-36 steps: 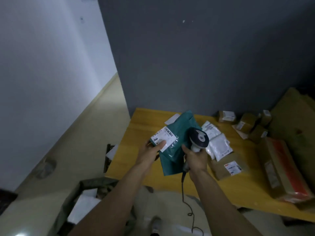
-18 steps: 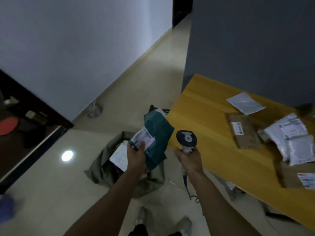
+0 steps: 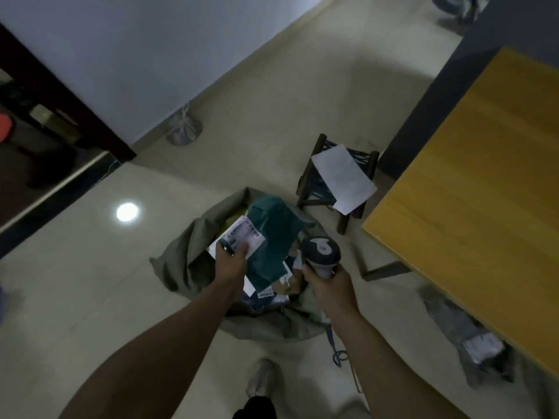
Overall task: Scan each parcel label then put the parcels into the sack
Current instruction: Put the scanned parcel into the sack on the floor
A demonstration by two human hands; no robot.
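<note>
Now your left hand (image 3: 231, 261) carries the teal plastic mailer parcel (image 3: 272, 237) over the open grey-green cloth sack (image 3: 187, 255), fingers clamped on its label; your right hand (image 3: 328, 285) grips the dark handheld scanner (image 3: 320, 254).

Sack (image 3: 193, 252) on floor, left of table (image 3: 472, 207) (stool (image 3: 308, 189) between).

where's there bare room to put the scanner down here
The near end of the yellow table in view is bare, beside the right hand holding the scanner. The sack mouth is crowded with parcels, and paper covers most of the stool.
</note>
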